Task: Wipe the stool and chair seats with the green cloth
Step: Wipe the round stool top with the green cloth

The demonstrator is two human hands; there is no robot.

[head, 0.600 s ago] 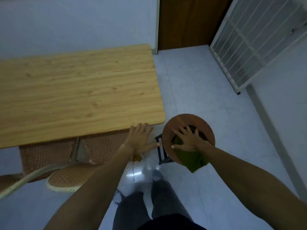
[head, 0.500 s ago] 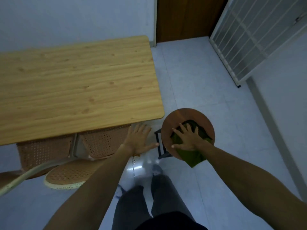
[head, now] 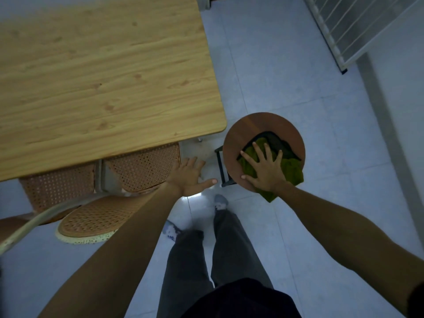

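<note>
Wooden table (head: 103, 76) fills the upper left, bare. Cane chairs (head: 142, 167) are tucked under its near edge, and one woven seat (head: 96, 220) sticks out lower left with a pale curved backrest across it; none touched by the cloth in this view.

Round brown stool (head: 254, 127) stands just right of the table corner on dark legs. Green cloth (head: 290, 172) lies on the near-right part of its seat, one corner hanging off the near edge.

Right hand (head: 263, 168) is flat on the cloth, fingers spread, pressing rather than gripping. Left hand (head: 189, 175) hangs over the floor between chair and stool, fingers splayed, holding nothing.

Risks: pressure sits near the rim — the stool could tip or skid on the glossy tiles, with no bracing hand. The loose, bunched cloth may slide off, and the far-left of the seat looks likely to be skipped. Light is dim, so seat dirt can't be judged.
</note>
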